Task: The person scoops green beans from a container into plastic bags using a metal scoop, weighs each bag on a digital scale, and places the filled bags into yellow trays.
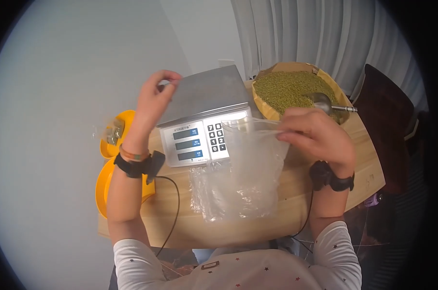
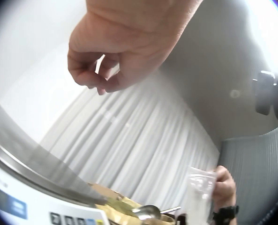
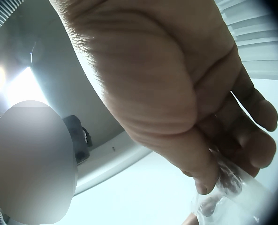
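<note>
A clear plastic bag hangs from my right hand, its top edge pinched between thumb and fingers. It droops in front of the scale's number keys, over a crumpled layer of clear plastic on the table. In the right wrist view, the gathered film emerges between thumb and fingertips. My left hand is raised by the left edge of the scale's metal plate. Its fingers curl in toward the thumb, and nothing shows between them in the left wrist view.
Behind my right hand stands a yellow-lined box full of green beans, with a metal scoop lying in it. Yellow containers sit at the left beside my forearm. A dark chair stands beyond the table's right edge.
</note>
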Demonstrator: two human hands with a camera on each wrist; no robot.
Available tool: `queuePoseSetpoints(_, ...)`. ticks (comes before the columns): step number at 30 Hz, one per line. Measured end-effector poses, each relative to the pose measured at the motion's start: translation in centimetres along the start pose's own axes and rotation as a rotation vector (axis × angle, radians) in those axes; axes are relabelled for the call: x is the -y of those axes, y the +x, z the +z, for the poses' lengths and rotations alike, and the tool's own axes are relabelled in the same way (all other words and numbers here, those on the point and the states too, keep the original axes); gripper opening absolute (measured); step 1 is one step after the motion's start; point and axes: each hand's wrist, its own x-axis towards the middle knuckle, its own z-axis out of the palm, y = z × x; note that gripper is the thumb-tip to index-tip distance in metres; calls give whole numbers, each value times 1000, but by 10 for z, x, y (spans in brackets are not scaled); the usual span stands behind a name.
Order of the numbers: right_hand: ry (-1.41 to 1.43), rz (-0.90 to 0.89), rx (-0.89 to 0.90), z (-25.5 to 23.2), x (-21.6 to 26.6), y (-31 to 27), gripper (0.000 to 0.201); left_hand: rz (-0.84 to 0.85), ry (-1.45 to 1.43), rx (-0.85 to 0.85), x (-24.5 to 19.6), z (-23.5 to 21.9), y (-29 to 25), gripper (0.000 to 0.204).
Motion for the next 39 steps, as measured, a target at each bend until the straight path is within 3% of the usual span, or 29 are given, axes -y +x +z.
queuePoseSetpoints(2,-23,49,4,0,-4,1,15,-46,-50,199,-38,20,-19,17)
queuePoseSetpoints(3,-24,54,0,1,-6,1,15,-43,-51,205,-44,32,-27,17)
queuePoseSetpoints(5,10,42,-20,2,-11,2,17,315,-146,214,-56,51,-43,13)
queuePoseSetpoints(8,30,13,-68,0,-16,1,18,332,28,300,-94,63,-70,12)
queuePoseSetpoints(11,51,36,-73,-6,-19,-2,19,260,51,380,-88,75,-78,15)
queuePoseSetpoints(15,30,28,-110,-18,-30,-11,19,131,-196,406,-81,88,-85,18)
queuePoseSetpoints(18,82,173,-463,-35,-50,-25,28,186,-109,381,-82,87,-93,19)
queuePoseSetpoints(19,75,174,-472,-41,-64,-32,28,218,-66,371,-80,86,-96,18)
queuePoseSetpoints(21,-374,385,-742,-52,-100,-49,27,213,-67,380,-78,84,-101,17)
queuePoseSetpoints(22,-380,387,-752,-57,-121,-61,27,200,-51,400,-78,83,-104,17)
queuePoseSetpoints(24,-583,628,-668,-60,-150,-75,23,232,6,441,-75,82,-104,16)
queuePoseSetpoints(25,-585,631,-675,-57,-158,-77,23,238,7,444,-76,81,-105,16)
queuePoseSetpoints(27,-692,912,-449,-53,-162,-75,17,225,19,489,-79,79,-106,16)
queuePoseSetpoints(31,-815,990,-367,-39,-179,-64,17,235,16,517,-81,74,-108,15)
queuePoseSetpoints(36,-862,820,-419,-28,-162,-68,17,250,1,500,-79,71,-108,14)
queuePoseSetpoints(39,-831,909,-339,-39,-147,-64,18,291,-4,495,-76,71,-108,13)
